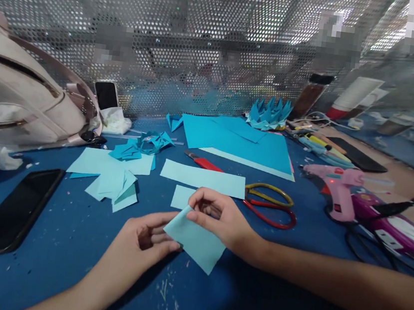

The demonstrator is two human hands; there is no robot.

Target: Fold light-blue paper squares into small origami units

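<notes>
Both my hands hold one small light-blue paper piece (196, 241) just above the dark blue table (68, 238). My left hand (143, 243) pinches its left edge with thumb and fingers. My right hand (218, 216) grips its upper corner from above. Just behind the hands lie a small light-blue square (181, 196) and a long light-blue strip (204, 179). A pile of cut and folded light-blue pieces (115, 181) lies to the left of them.
Scissors (270, 205) with red and yellow handles lie right of my hands, a red cutter (204, 162) behind. Large blue sheets (239, 141), a folded paper flower (268, 113), a pink glue gun (333, 188), a black phone (11, 214) and a beige bag (21, 97) surround the spot.
</notes>
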